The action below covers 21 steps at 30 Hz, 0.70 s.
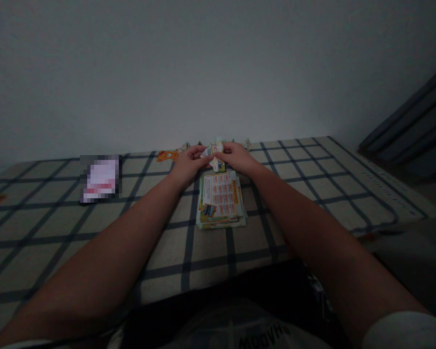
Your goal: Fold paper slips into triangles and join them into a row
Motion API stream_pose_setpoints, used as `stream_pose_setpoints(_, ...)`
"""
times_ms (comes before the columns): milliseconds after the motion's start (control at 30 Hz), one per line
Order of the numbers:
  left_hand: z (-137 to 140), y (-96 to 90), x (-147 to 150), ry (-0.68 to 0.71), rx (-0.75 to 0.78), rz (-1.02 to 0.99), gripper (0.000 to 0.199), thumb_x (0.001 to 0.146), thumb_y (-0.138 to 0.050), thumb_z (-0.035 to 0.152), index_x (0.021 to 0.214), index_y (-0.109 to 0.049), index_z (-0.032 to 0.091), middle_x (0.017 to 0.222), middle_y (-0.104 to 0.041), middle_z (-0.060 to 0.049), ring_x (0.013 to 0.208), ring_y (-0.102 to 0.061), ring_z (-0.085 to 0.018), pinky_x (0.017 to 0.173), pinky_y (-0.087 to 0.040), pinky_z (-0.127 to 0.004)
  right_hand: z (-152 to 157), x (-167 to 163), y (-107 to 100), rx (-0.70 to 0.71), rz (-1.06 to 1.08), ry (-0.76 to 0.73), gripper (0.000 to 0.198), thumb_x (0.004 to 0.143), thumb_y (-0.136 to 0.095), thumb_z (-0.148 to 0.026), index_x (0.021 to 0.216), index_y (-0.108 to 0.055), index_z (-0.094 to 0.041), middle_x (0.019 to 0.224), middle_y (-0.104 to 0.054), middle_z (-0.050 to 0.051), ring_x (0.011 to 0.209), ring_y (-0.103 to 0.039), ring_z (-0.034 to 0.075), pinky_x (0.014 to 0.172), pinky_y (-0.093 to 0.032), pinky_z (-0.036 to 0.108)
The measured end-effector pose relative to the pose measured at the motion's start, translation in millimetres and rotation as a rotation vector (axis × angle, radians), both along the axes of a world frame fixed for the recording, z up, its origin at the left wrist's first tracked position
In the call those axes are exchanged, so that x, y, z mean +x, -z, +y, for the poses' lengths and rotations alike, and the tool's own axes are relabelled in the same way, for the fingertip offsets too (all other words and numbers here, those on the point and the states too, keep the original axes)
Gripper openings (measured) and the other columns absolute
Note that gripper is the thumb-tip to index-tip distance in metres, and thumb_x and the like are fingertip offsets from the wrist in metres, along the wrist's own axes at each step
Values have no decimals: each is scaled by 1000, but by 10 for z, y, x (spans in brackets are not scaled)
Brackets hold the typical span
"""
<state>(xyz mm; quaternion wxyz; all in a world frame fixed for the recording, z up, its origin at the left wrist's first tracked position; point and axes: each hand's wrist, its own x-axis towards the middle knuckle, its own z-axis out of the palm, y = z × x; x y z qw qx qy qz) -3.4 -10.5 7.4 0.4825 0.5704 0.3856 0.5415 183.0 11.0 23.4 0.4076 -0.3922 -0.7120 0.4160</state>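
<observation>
Both my hands meet near the back of the table around a small folded piece of printed paper [218, 164]. My left hand [190, 165] pinches its left side with bent fingers. From the right, my right hand [239, 156] grips the same paper, thumb on top. Just nearer to me lies a stack of printed paper sheets [222, 201], with red and yellow print and a small dark picture on the top one. Several small folded paper pieces [247, 144] sit behind my hands, partly hidden by them.
A checked cloth [298, 169] with dark stripes and an orange bear print [167, 155] covers the table. A blurred-out phone-like thing [101, 179] lies at the left. The grey wall [218, 68] rises right behind the table. A dark curtain [417, 126] hangs at the right.
</observation>
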Motion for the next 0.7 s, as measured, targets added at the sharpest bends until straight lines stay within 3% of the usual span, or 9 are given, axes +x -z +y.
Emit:
stream_pose_setpoints(267, 65, 39, -17, -88, 24, -14, 42, 64, -88, 35, 95, -65, 18, 90, -75, -3, 75, -70, -15, 77, -61, -33, -28, 20, -28, -25, -1, -67, 26, 91, -65, -35, 73, -55, -19, 69, -52, -3, 64, -46, 11, 60, -39, 25)
stream_pose_setpoints(433, 63, 35, 2, -34, -24, -90, 46, 57, -92, 33, 89, -63, 17, 90, -75, -2, 74, -70, -14, 70, -61, -28, -47, 21, -67, 35, -76, 24, 29, 88, -68, -30, 68, -50, -18, 67, -46, -4, 64, -41, 10, 59, -33, 25)
stream_pose_setpoints(700, 87, 40, -7, -94, 45, -104, 45, 62, -92, 40, 83, -58, 18, 76, -71, 1, 63, -67, -11, 62, -59, -25, -124, -13, -130, -62, 10, -50, 20, 88, -69, -25, 74, -58, -17, 70, -55, -2, 63, -49, 10, 61, -40, 25)
